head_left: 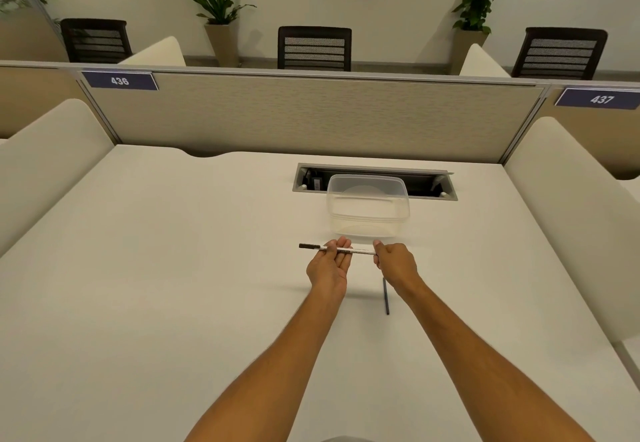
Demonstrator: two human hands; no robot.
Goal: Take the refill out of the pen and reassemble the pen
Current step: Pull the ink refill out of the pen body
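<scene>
A white pen (360, 251) with a dark cap at its left end lies level between my two hands, just above the table. My left hand (329, 266) holds the barrel near its middle, palm turned up and fingers curled around it. Pinching the pen's right end is my right hand (394, 263), whose fingers hide that tip. A thin dark refill (385, 296) lies on the white table, pointing toward me, partly under my right wrist.
A clear plastic container (367, 209) stands just beyond my hands. Behind it is an open cable slot (429, 182) in the table. A beige partition closes off the far edge, and cushioned side panels flank the desk.
</scene>
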